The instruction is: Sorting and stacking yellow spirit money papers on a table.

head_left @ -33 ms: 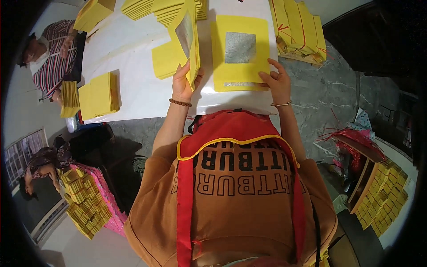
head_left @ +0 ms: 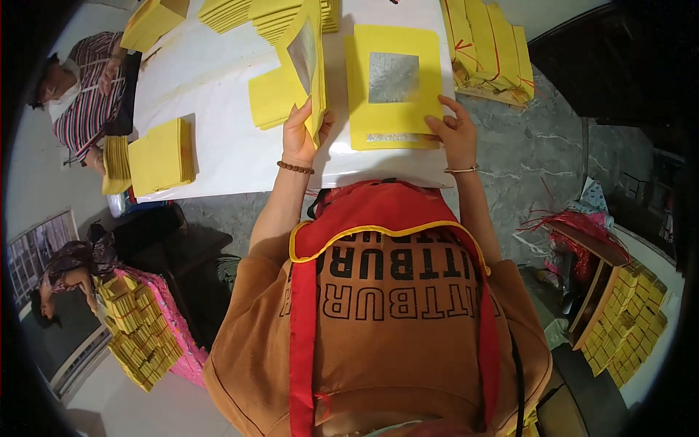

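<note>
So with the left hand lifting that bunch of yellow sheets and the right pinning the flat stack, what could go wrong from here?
The left hand pinches the lifted sheets only at their bottom edge, so they could fan out or slip. The flat stack overhangs the near table edge, held just by the right hand at one corner; a nudge might slide it off.

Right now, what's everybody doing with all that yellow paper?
A person at a white table is sorting yellow paper sheets with silver foil squares. The left hand holds a bunch of sheets up on edge, and the right hand rests on the near corner of a flat stack. More yellow stacks lie around the table. A second person in a striped shirt handles sheets at the left end.
</note>
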